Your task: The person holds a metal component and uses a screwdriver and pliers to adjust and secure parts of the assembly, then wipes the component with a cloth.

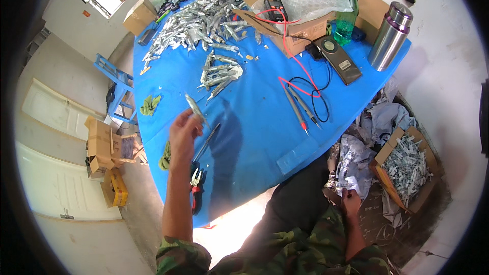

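Above the left part of the blue-covered table (254, 142), my left hand (183, 135) pinches a slim, silvery-grey strip-like piece (194, 107) that points up and away from me. Just under that hand lie a screwdriver (206, 143) and red-handled pliers (196, 188). My right hand (350, 201) hangs low beside my thigh, off the table, with its fingers curled; whatever it may hold is hidden. Close to it are crumpled grey-white bags (354, 165) and a cardboard box (420, 193) full of silvery scraps. A small group of similar silvery pieces (219, 74) lies farther up the table.
A large heap of silvery pieces (196, 23) covers the far end. Two meter probes (298, 109) with red and black leads lie at centre right. Nearby are a dark flat device (338, 61), a steel thermos (391, 35), a green bottle (346, 15) and an open carton (300, 30).
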A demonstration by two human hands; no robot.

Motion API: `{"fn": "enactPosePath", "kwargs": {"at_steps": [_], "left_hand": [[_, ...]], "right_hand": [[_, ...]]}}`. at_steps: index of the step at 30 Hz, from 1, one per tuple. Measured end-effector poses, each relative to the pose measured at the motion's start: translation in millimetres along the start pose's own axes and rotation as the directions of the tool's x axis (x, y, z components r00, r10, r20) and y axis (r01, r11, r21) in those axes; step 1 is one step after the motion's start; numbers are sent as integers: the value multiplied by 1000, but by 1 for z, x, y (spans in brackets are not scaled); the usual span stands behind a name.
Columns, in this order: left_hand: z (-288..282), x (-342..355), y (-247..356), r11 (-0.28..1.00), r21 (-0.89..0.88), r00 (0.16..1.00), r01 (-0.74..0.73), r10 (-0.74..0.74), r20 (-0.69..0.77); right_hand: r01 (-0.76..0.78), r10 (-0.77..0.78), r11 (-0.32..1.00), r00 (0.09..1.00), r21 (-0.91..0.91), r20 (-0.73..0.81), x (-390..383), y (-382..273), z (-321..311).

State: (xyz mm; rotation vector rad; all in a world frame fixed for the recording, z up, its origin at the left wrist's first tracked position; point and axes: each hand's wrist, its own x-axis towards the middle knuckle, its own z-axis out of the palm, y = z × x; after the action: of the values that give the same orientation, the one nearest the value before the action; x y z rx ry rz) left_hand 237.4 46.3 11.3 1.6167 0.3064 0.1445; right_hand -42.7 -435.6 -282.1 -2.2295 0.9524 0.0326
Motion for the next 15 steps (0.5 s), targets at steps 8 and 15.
{"fn": "enactPosePath", "kwargs": {"at_steps": [8,15], "left_hand": [[51,-159,-26,993,19,972,114,-115,204],[63,-176,-46,985,117,975,126,-145,166]], "right_hand": [[234,-171,929,959,285,-228,3,-7,-12],[256,-387,539,921,803,-34,-58,-184,-89]]}}
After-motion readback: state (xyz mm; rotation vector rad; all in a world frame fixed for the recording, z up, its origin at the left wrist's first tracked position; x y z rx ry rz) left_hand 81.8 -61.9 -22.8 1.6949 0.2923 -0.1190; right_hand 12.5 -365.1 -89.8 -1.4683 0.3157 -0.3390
